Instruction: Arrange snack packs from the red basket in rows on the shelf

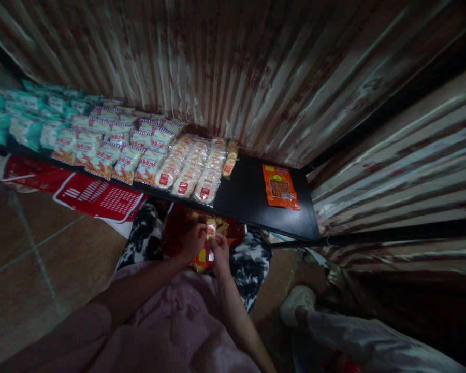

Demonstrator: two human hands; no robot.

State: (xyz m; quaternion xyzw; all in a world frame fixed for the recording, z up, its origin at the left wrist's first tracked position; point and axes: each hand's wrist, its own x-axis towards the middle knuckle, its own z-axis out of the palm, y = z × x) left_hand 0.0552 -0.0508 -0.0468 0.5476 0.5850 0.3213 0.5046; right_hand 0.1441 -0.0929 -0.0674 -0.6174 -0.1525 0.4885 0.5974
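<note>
My left hand point(194, 239) and my right hand point(220, 254) are together just below the front edge of a black shelf point(252, 197). Both pinch a small yellow and red snack packet point(210, 228) between their fingers. Under the hands lies a red bag of more packets point(202, 261), resting between my knees in black and white patterned trousers. On the shelf above, rows of snack packets point(190, 168) lie flat, running off to the left.
A single orange packet point(280, 186) lies alone on the shelf's right end. Red plastic baskets point(97, 197) stand on the tiled floor at left. Corrugated metal walls close the back and right. Another person's leg and light shoe point(297, 303) are at lower right.
</note>
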